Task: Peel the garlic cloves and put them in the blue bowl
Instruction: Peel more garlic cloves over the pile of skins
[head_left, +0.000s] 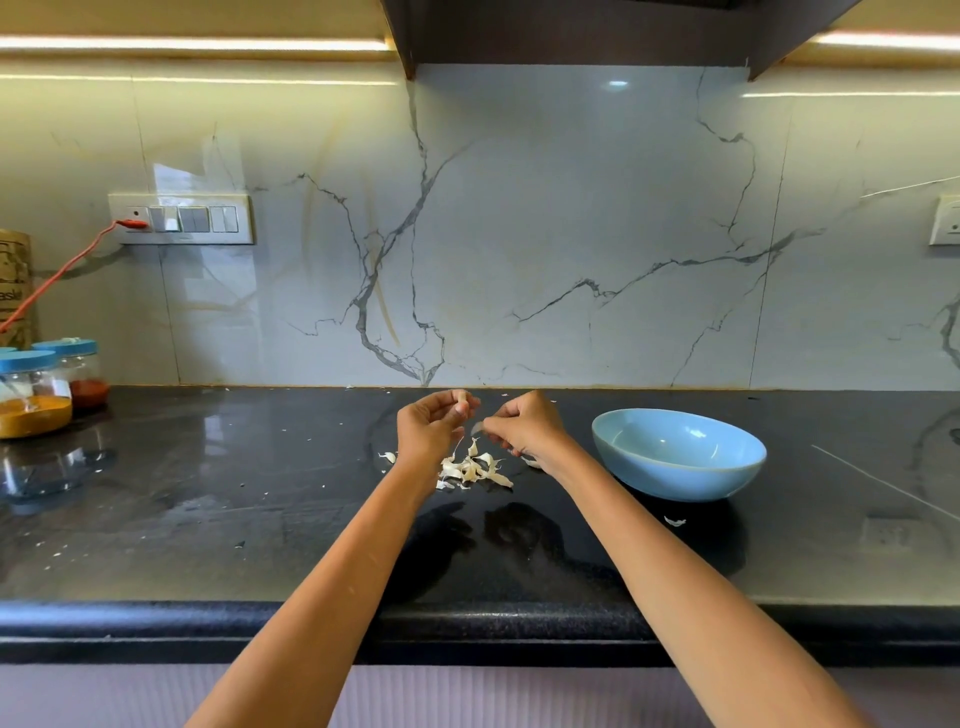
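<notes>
**Both hands up over the garlic pile, peeling**

While both forearms reach out over the black countertop (208, 519), the left hand (431, 423) is raised with fingers curled, gripping a garlic clove (461, 410) between thumb and fingertips; only a bit of the clove shows. A thin strand of skin (458, 448) hangs from that hand toward the pile. The right hand (524, 423) sits just beside the left, fingers bent, pinching a small flake of peel (476, 428) at its fingertips. Below and between the hands lies a pile of garlic cloves and skins (470, 470) on the counter, peeled or unpeeled hard to tell. The blue bowl (678, 454) stands upright to the right of the right wrist, near but apart from the pile; its visible inside looks bare. One loose skin scrap (674, 521) lies in front of the bowl. Far left: two blue-lidded spice jars (36, 392), a switch panel (182, 218) on the marble backsplash with a red cable (62, 275) plugged in.
</notes>
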